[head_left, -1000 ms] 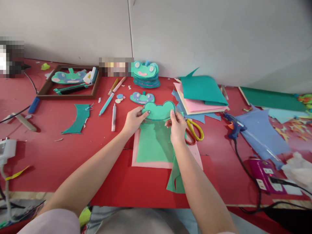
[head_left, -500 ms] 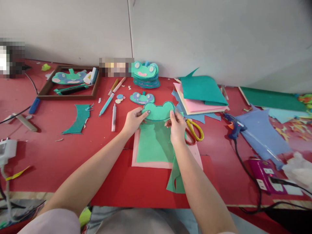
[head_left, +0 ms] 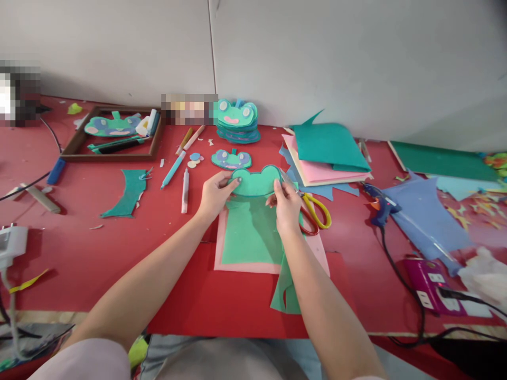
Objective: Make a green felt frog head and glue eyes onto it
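Between my two hands is a green frog-head felt cutout [head_left: 256,182] with a darker edge and two rounded bumps on top. My left hand [head_left: 217,196] pinches its left end between thumb and fingers. At the right end, my right hand [head_left: 288,207] grips it the same way. Below the cutout lies a green felt sheet [head_left: 249,237] on a pink sheet [head_left: 245,267]. A green offcut [head_left: 285,290] hangs over their lower right. Scissors [head_left: 318,211] with yellow and red handles rest just right of my right hand, their blades partly hidden.
Behind my hands lies a finished frog face [head_left: 231,159], with a stack of frog faces [head_left: 237,124] farther back. A wooden tray [head_left: 111,157] with pens stands at the left. Folded felt sheets [head_left: 328,148], a blue glue gun [head_left: 380,203] and a purple power strip [head_left: 430,287] are at the right.
Both hands have shifted the green cutout very slightly to the left and down. The grip on it is the same, and the things around it have stayed put.
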`<action>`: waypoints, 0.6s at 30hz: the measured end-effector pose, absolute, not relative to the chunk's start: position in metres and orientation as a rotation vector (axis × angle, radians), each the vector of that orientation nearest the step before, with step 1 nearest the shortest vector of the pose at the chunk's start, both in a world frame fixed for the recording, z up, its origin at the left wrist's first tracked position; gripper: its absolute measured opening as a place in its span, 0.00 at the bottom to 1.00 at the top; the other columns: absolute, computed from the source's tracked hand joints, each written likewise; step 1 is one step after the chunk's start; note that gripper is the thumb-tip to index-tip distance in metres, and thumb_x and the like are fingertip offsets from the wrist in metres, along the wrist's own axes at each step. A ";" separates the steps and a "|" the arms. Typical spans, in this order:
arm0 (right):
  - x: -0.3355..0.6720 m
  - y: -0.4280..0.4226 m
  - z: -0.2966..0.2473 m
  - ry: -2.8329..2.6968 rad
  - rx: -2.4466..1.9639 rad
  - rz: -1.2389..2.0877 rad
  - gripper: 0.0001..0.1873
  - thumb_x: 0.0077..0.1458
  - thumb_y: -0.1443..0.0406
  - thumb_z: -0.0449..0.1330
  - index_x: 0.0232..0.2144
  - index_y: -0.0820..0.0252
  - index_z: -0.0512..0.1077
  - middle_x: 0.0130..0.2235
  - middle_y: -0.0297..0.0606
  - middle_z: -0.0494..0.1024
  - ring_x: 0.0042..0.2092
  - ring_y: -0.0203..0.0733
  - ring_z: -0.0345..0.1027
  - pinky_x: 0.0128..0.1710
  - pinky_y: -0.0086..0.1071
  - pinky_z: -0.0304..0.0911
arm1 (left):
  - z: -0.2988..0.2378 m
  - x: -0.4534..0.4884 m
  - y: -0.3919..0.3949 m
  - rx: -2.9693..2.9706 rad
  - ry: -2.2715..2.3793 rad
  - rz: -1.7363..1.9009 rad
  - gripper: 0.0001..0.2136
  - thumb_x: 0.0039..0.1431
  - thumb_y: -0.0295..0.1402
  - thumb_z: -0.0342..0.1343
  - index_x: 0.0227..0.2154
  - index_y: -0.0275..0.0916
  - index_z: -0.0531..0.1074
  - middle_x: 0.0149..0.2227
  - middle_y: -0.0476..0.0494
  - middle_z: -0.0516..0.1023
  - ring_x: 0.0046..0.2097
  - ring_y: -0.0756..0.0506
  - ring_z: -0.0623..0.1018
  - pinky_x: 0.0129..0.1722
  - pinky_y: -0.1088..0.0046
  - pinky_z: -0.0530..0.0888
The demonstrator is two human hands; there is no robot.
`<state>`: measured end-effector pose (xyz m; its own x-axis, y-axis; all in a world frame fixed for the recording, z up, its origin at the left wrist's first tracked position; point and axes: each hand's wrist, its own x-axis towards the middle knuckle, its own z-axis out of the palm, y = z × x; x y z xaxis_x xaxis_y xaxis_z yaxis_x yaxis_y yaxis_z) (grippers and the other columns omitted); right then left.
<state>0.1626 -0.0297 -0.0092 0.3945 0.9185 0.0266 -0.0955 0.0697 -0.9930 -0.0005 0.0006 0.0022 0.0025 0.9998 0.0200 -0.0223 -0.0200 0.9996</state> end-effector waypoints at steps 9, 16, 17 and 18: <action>0.163 -0.030 -0.010 -0.839 -1.227 0.922 0.17 0.49 0.52 0.58 0.22 0.58 0.62 0.13 0.23 0.61 0.15 0.29 0.60 0.16 0.23 0.54 | 0.005 0.001 -0.001 1.223 1.188 1.190 0.15 0.46 0.42 0.59 0.19 0.36 0.64 0.18 0.54 0.63 0.20 0.53 0.68 0.20 0.76 0.73; 0.163 -0.030 -0.008 -0.838 -1.220 0.916 0.17 0.49 0.52 0.57 0.22 0.58 0.62 0.13 0.22 0.61 0.15 0.29 0.60 0.15 0.23 0.53 | 0.004 0.000 0.000 1.329 1.261 1.141 0.17 0.47 0.41 0.58 0.16 0.38 0.58 0.14 0.55 0.60 0.18 0.53 0.68 0.17 0.78 0.68; 0.162 -0.030 -0.008 -0.838 -1.220 0.920 0.17 0.49 0.52 0.57 0.22 0.58 0.61 0.13 0.22 0.61 0.15 0.29 0.60 0.15 0.23 0.53 | 0.004 0.000 0.000 1.339 1.276 1.144 0.17 0.47 0.41 0.58 0.16 0.38 0.58 0.14 0.55 0.59 0.18 0.53 0.67 0.16 0.79 0.68; 0.162 -0.030 -0.008 -0.838 -1.222 0.925 0.17 0.49 0.52 0.57 0.21 0.58 0.61 0.13 0.22 0.61 0.15 0.29 0.60 0.15 0.23 0.53 | 0.005 0.000 0.000 1.348 1.285 1.147 0.17 0.48 0.41 0.58 0.16 0.38 0.59 0.14 0.56 0.59 0.17 0.53 0.67 0.16 0.79 0.67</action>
